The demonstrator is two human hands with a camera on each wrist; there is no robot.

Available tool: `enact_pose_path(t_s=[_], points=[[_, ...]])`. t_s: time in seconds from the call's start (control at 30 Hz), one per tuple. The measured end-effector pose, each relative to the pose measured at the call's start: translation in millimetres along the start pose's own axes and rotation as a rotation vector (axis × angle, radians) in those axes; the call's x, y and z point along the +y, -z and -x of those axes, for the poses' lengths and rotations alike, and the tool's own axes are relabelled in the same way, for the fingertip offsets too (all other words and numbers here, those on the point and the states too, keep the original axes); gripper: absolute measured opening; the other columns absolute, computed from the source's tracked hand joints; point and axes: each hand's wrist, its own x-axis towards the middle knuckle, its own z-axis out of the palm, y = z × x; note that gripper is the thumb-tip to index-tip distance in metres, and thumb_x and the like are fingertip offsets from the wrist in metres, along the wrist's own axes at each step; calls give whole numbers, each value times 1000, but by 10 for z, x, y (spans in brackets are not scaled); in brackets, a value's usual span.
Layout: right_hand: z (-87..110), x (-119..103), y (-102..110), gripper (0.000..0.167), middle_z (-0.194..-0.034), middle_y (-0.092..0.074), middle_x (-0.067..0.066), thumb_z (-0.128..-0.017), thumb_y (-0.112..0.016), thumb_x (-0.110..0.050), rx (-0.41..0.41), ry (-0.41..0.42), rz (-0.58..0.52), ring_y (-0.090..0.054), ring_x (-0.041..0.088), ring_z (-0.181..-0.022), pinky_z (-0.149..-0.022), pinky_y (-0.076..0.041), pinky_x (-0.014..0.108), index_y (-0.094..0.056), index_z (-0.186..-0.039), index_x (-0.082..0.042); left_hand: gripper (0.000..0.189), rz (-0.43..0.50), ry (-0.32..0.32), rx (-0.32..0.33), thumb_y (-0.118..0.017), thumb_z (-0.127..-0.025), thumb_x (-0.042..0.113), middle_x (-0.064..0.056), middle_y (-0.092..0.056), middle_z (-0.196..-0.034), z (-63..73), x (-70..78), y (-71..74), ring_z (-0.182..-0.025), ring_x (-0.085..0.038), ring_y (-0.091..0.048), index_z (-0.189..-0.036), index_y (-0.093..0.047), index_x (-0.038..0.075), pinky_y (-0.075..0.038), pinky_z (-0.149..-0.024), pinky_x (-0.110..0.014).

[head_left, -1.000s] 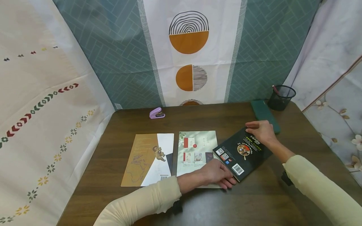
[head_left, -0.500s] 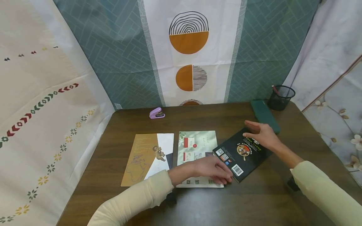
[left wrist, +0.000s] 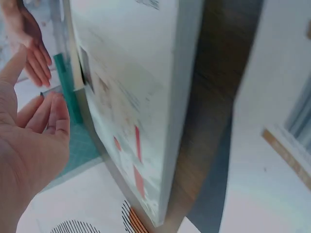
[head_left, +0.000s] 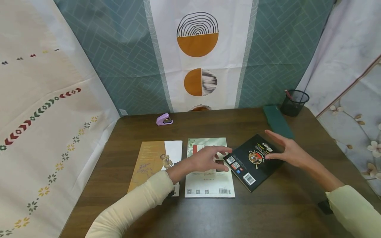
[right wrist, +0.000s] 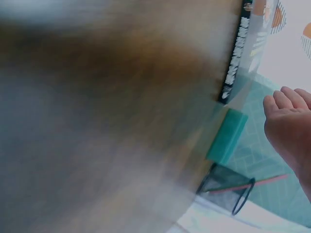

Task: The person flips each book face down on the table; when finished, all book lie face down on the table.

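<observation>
— Since half a second ago, both hands had lifted off the books, as I logged it. Left hand (head_left: 208, 158) had risen from the near corner of the black book (head_left: 253, 162) and hovered over the green-and-white book (head_left: 208, 180), fingers loosely spread, holding nothing.

— And the right?

— Right hand (head_left: 290, 152) had pulled back to the black book's far right edge, fingers straight and splayed, empty. I couldn't tell whether its fingertips touched the cover.

— Where did the black book lie?

— Flat on the desk (head_left: 268, 211), angled, back cover with barcode up, its left corner just beside the green-and-white book. Brown-and-white book (head_left: 151, 162) lay left of that, partly under the left sleeve.

— Anything behind?

— Teal case (head_left: 278, 121) near the mesh pen cup (head_left: 294, 103), purple stapler (head_left: 164, 119) at the back.
</observation>
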Motion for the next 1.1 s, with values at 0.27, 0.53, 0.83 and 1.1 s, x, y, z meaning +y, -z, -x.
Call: enact_pose_path(t_s=[0.27, 0.53, 0.83, 1.1], points=[[230, 161, 35, 114, -172, -17, 31, -87, -90, -15, -26, -51, 7, -21, 63, -151, -110, -29, 77, -13, -170, -4, 106, -105, 50, 18, -91, -86, 41, -8, -53, -158, -77, -89, -49, -138, -22, -55, -169, -30, 17, -49, -108, -32], [336, 279, 30, 110, -169, -21, 33, -86, -90, -15, -2, -32, 39, -28, 63, -148, -117, -38, 44, -18, -168, 1, 111, -193, 83, 13, -90, -87, 42, -8, -47, -164, -176, -135, -119, -149, -21, -42, -171, -22, 16, -41, -118, -37], [358, 322, -8, 95, -161, -38, 36, -86, -89, -11, 32, -16, 79, -42, 62, -139, -105, -50, 23, -34, -161, 7, 101, -261, 108, -2, -86, -90, 43, 0, -47, -163, -232, -159, -134, -149, -18, -40, -170, -28, 21, -43, -115, -36], [378, 319, -18, 80, -151, -53, 34, -85, -90, -9, 92, 25, 146, -52, 58, -132, -94, -43, 3, -50, -152, 8, 82, -326, 72, 2, -81, -96, 40, 0, -57, -154, -263, -196, -159, -143, -17, -44, -165, -41, 25, -45, -112, -33]])
